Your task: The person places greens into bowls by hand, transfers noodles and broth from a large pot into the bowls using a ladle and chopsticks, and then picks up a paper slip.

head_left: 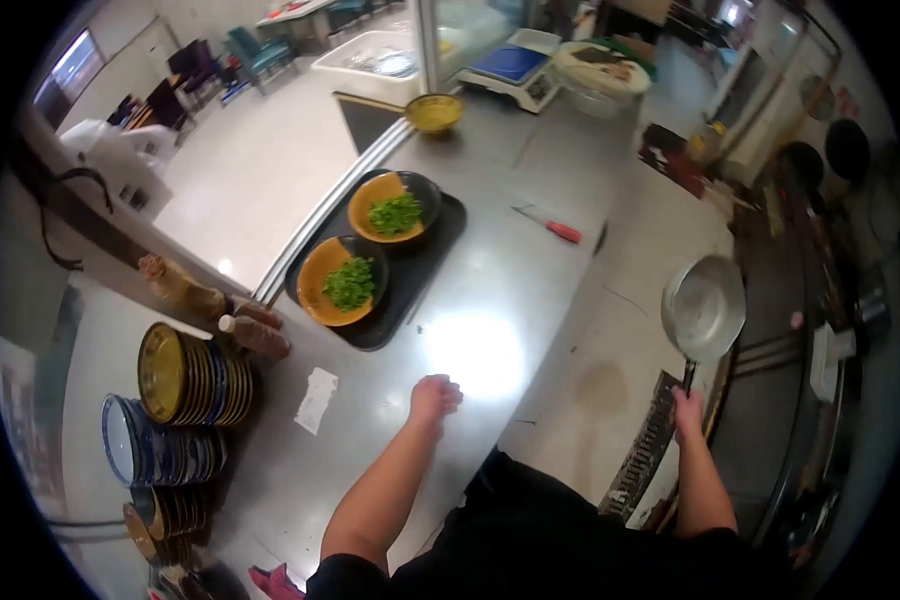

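My right hand (pixel 687 414) is wrapped round the dark handle of a metal pan (pixel 705 306), which is held out over the floor beside the stove side. Above the steel counter (pixel 480 270), my left hand (pixel 435 401) has its fingers curled together; whether anything is inside them is too small to tell. Beyond it, a black tray (pixel 407 300) bears two orange and black bowls, a nearer one (pixel 315 283) and a farther one (pixel 372 196), each with chopped green leaves in it. A red-handled knife (pixel 562 231) lies near the counter's right edge.
Stacked plates (pixel 165 375) and bottles (pixel 255 335) stand at the left. A paper slip (pixel 316 400) lies on the counter. At the far end are a yellow bowl (pixel 434 113), a scale (pixel 513 67) and a covered container (pixel 600 75). The stove (pixel 760 400) runs along the right.
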A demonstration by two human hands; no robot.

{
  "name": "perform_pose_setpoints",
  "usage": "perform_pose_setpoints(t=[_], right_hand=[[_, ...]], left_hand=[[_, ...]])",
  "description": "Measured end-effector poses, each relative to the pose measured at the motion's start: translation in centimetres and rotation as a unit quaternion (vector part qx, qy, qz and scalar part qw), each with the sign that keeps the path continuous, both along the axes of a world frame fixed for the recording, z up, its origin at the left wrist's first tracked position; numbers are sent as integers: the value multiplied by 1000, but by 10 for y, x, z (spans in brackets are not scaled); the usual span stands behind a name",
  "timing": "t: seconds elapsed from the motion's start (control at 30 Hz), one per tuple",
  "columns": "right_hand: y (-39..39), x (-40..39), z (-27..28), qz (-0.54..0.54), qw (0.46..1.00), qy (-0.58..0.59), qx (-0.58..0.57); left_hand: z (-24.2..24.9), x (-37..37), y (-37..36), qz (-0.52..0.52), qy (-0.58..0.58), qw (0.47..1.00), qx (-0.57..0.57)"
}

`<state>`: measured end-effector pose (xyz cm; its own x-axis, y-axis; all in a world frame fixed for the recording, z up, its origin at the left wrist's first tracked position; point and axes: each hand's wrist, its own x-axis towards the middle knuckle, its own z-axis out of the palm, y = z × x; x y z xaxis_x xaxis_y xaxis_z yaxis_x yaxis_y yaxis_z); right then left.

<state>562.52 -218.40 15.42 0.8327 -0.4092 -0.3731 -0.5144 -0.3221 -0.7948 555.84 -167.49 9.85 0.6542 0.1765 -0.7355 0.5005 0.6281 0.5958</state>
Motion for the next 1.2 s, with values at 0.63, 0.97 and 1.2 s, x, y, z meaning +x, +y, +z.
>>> perform_pose_setpoints(t=[0.63,0.97,1.2], right_hand=[[-389,-127,-73,-312,899,217,219],[-558,9,-16,-400,895,123,153],[-691,94,1,-539,841,-2,-41]], left_hand=[[-130,246,-382,-548,-153,792,220],[-62,422,-600,-759,-275,236,541],[-156,594,-697,-779,-214,200,555]])
